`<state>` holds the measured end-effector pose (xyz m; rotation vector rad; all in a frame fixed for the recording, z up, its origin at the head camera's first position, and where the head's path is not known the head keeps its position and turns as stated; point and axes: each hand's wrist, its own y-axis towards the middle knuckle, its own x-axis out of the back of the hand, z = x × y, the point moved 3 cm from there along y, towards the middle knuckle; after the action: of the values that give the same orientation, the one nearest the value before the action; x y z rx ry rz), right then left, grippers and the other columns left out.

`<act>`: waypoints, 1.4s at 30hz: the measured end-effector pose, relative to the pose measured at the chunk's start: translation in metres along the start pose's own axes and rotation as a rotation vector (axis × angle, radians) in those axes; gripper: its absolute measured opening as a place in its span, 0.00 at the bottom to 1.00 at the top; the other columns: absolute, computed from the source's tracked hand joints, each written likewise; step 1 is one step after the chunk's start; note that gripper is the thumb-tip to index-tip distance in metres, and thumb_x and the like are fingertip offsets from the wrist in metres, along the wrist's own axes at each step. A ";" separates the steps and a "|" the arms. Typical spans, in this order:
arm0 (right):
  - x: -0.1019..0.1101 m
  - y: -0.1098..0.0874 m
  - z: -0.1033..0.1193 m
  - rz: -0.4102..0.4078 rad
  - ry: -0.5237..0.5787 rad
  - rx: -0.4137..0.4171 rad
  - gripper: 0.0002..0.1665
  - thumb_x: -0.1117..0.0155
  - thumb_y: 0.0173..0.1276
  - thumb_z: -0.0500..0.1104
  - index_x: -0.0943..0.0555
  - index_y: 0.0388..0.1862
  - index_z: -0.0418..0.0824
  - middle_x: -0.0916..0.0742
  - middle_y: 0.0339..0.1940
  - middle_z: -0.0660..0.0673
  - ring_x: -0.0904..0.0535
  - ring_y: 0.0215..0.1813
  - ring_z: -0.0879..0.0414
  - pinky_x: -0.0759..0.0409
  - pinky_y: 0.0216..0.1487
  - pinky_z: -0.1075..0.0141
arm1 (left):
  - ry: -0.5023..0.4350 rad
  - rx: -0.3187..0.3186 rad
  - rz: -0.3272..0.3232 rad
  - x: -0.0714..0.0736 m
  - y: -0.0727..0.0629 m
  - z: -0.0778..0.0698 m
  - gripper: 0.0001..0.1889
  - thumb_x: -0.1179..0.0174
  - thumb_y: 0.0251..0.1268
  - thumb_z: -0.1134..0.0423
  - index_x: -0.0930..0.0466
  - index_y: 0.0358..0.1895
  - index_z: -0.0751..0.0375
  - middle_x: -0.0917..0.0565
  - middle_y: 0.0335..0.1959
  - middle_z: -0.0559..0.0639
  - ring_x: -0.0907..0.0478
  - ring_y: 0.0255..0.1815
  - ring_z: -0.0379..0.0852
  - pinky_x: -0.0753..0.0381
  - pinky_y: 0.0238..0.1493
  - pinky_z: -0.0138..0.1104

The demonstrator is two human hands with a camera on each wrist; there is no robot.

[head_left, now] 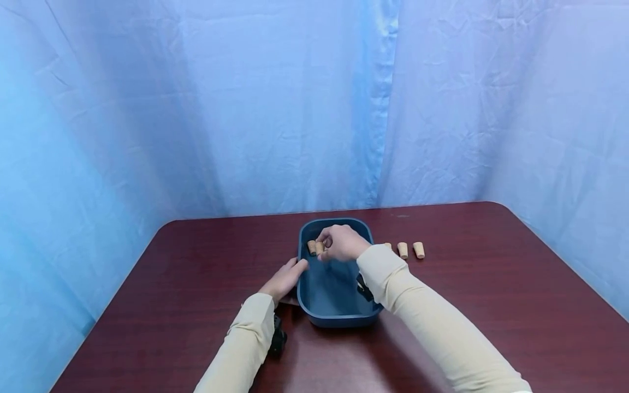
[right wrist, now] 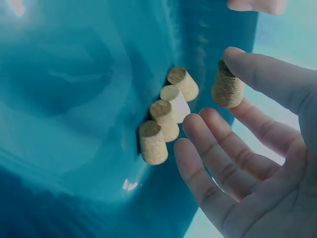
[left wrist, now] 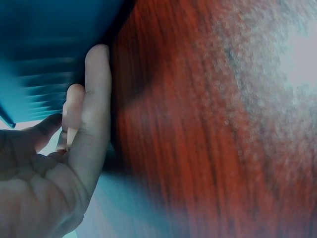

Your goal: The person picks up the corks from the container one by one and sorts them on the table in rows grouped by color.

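My right hand (head_left: 344,243) reaches over the blue bin (head_left: 329,316). In the right wrist view, its thumb and index finger pinch a tapered cork stopper (right wrist: 229,89), and the other fingers are spread. Beneath them, several cork stoppers (right wrist: 153,146) stand side by side in a row along one wall inside the bin. My left hand (head_left: 285,278) rests against the bin's left side, its thumb near the rim. From the left wrist, its fingers (left wrist: 97,94) look straight, lying along the ribbed outer wall close to the tabletop.
Right of the bin, more cork stoppers (head_left: 403,250) stand in a line on the dark red wooden table (head_left: 221,262); my right sleeve partly hides the nearest. Light blue curtains (head_left: 275,109) hang behind and beside the table.
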<state>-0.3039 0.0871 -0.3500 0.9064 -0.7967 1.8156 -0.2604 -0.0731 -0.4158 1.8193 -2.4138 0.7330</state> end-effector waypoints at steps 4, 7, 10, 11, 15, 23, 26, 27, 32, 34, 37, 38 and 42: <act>0.008 -0.004 0.003 0.002 0.011 0.014 0.22 0.28 0.68 0.42 0.17 0.59 0.39 0.18 0.44 0.43 0.23 0.45 0.50 0.19 0.45 0.59 | 0.000 0.007 -0.008 0.001 0.000 0.001 0.38 0.57 0.73 0.49 0.48 0.81 0.63 0.38 0.75 0.68 0.27 0.61 0.64 0.15 0.45 0.54; 0.015 -0.007 0.003 -0.007 0.013 0.036 0.21 0.27 0.67 0.42 0.17 0.58 0.38 0.18 0.44 0.43 0.24 0.45 0.50 0.19 0.45 0.59 | -0.007 0.011 -0.012 0.001 0.000 0.001 0.38 0.56 0.72 0.49 0.48 0.81 0.63 0.37 0.74 0.68 0.26 0.60 0.63 0.15 0.45 0.54; 0.021 -0.009 0.001 -0.022 0.008 0.054 0.21 0.27 0.67 0.42 0.16 0.58 0.38 0.17 0.44 0.43 0.23 0.45 0.49 0.19 0.46 0.57 | -0.010 0.013 -0.017 0.001 0.000 0.001 0.38 0.56 0.71 0.49 0.48 0.81 0.63 0.36 0.74 0.68 0.26 0.60 0.63 0.15 0.45 0.54; 0.023 -0.009 -0.001 -0.030 0.004 0.061 0.21 0.27 0.66 0.42 0.16 0.57 0.38 0.17 0.44 0.43 0.23 0.46 0.49 0.19 0.46 0.56 | -0.011 0.013 -0.018 0.001 0.000 0.001 0.38 0.56 0.71 0.49 0.48 0.81 0.63 0.36 0.73 0.68 0.26 0.60 0.63 0.15 0.45 0.54; 0.031 -0.013 -0.008 -0.047 -0.005 0.060 0.20 0.27 0.67 0.42 0.16 0.57 0.39 0.16 0.47 0.40 0.22 0.48 0.47 0.19 0.49 0.53 | -0.010 0.010 -0.021 0.002 0.000 0.001 0.38 0.55 0.71 0.50 0.48 0.81 0.63 0.37 0.74 0.68 0.27 0.60 0.63 0.15 0.45 0.54; 0.046 -0.024 -0.024 -0.059 0.016 0.056 0.22 0.30 0.69 0.42 0.18 0.60 0.37 0.16 0.53 0.36 0.21 0.56 0.44 0.18 0.53 0.51 | 0.002 -0.002 -0.019 0.001 -0.001 0.001 0.38 0.55 0.72 0.49 0.48 0.81 0.63 0.37 0.74 0.69 0.27 0.61 0.64 0.14 0.44 0.53; 0.051 -0.030 -0.032 -0.077 0.024 0.072 0.23 0.30 0.70 0.42 0.19 0.61 0.36 0.16 0.53 0.37 0.20 0.56 0.43 0.17 0.52 0.51 | 0.002 -0.003 -0.016 0.001 0.000 0.002 0.37 0.55 0.73 0.49 0.48 0.81 0.63 0.37 0.74 0.69 0.28 0.62 0.65 0.14 0.43 0.53; 0.052 -0.031 -0.034 -0.083 0.025 0.073 0.23 0.30 0.70 0.42 0.19 0.61 0.36 0.16 0.53 0.37 0.20 0.56 0.43 0.17 0.52 0.51 | 0.002 -0.002 -0.015 0.001 0.000 0.002 0.37 0.55 0.73 0.49 0.48 0.81 0.63 0.37 0.74 0.69 0.28 0.62 0.64 0.14 0.43 0.53; 0.060 -0.040 -0.047 -0.105 0.013 0.074 0.24 0.32 0.71 0.43 0.20 0.63 0.36 0.16 0.54 0.36 0.20 0.56 0.42 0.19 0.54 0.48 | 0.008 0.003 -0.018 0.001 0.000 0.002 0.37 0.55 0.72 0.49 0.47 0.80 0.63 0.38 0.75 0.68 0.28 0.62 0.64 0.14 0.43 0.53; 0.063 -0.043 -0.053 -0.113 0.013 0.066 0.24 0.32 0.71 0.43 0.20 0.63 0.36 0.16 0.54 0.36 0.20 0.56 0.42 0.20 0.55 0.46 | 0.013 0.002 -0.017 0.002 0.000 0.002 0.38 0.55 0.72 0.50 0.48 0.81 0.63 0.38 0.75 0.67 0.29 0.62 0.64 0.14 0.43 0.53; 0.067 -0.048 -0.062 -0.127 0.013 0.062 0.22 0.33 0.71 0.43 0.19 0.61 0.36 0.15 0.52 0.37 0.20 0.54 0.43 0.21 0.55 0.46 | 0.018 0.000 -0.015 0.002 0.000 0.002 0.38 0.55 0.72 0.50 0.48 0.81 0.63 0.39 0.76 0.67 0.29 0.63 0.64 0.14 0.43 0.53; 0.068 -0.049 -0.065 -0.130 0.013 0.060 0.22 0.32 0.71 0.43 0.19 0.61 0.35 0.15 0.52 0.37 0.20 0.53 0.43 0.21 0.55 0.46 | 0.019 -0.001 -0.013 0.002 -0.001 0.002 0.38 0.55 0.72 0.50 0.48 0.81 0.63 0.39 0.76 0.67 0.29 0.63 0.64 0.14 0.43 0.53; 0.069 -0.054 -0.079 -0.134 0.016 0.045 0.21 0.31 0.70 0.42 0.18 0.58 0.36 0.15 0.49 0.39 0.20 0.50 0.45 0.20 0.53 0.47 | 0.021 0.000 -0.015 0.002 -0.001 0.003 0.38 0.55 0.71 0.50 0.48 0.81 0.63 0.39 0.76 0.67 0.29 0.62 0.64 0.14 0.43 0.53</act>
<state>-0.2946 0.2020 -0.3256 0.9502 -0.6711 1.7281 -0.2595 -0.0764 -0.4171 1.8178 -2.3852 0.7466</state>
